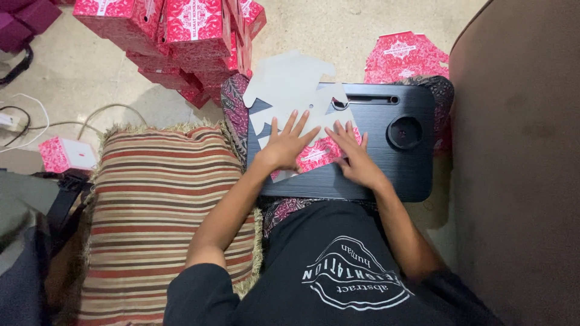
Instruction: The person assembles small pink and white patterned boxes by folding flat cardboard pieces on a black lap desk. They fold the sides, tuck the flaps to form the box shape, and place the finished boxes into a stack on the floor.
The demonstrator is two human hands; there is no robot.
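On the black rectangular lap desk (386, 175), resting across the seated person's knees, lies a flat die-cut cardboard box blank (302, 99), grey-white on its unprinted face and pink with a white pattern where 1 panel (319, 154) is folded over. The left hand (284, 148) presses on the blank with palm down and fingers spread, gripping nothing. The right hand (357, 158) lies flat beside it, fingers extended onto the folded pink panel, likewise pressing rather than grasping. The blank's far flaps overhang the desk's rear edge (toward the floor). A round recess (405, 132) and a narrow slot (368, 98) are set into the desk's surface, to the right of the hands. Beside the person's left arm sits a striped, fringed cushion in red, brown and cream (157, 205). Beyond it, a stack of assembled pink patterned boxes (181, 36) stands on the pale floor, 1 small pink box (65, 154) lies apart near white cables (36, 124), and another flat pink blank (405, 57) lies past the desk.
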